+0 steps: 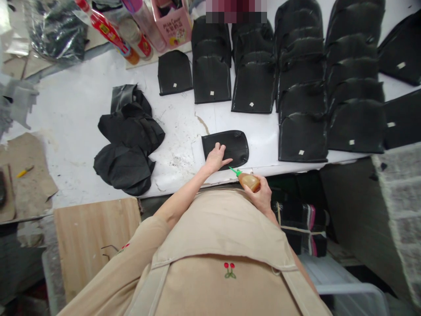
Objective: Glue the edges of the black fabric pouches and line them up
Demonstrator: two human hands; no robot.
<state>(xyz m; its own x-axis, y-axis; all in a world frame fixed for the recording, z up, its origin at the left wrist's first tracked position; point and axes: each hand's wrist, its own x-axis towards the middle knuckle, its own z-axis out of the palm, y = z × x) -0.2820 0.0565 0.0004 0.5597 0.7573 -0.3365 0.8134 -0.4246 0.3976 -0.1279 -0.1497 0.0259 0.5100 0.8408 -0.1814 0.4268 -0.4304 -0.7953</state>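
A black fabric piece (pixel 237 142), rounded at its right end, lies on the white work surface in front of me. My left hand (pixel 216 158) rests on it with the fingers stretched out and the thumb apart. In my right hand (pixel 264 196) is a squeeze glue bottle (pixel 249 181) with amber contents and a green nozzle. The bottle is tilted, its nozzle tip near the lower edge of the fabric piece, close to my left thumb. I cannot tell whether the tip touches the fabric.
Overlapping rows of black fabric pieces (pixel 302 136), several with small pale squares, lie at the back and right. A loose black heap (pixel 126 140) sits left. Behind stand a red bottle (pixel 103 28), a jar (pixel 138 39) and a pink box (pixel 174 28). A wooden board (pixel 95 232) is at lower left.
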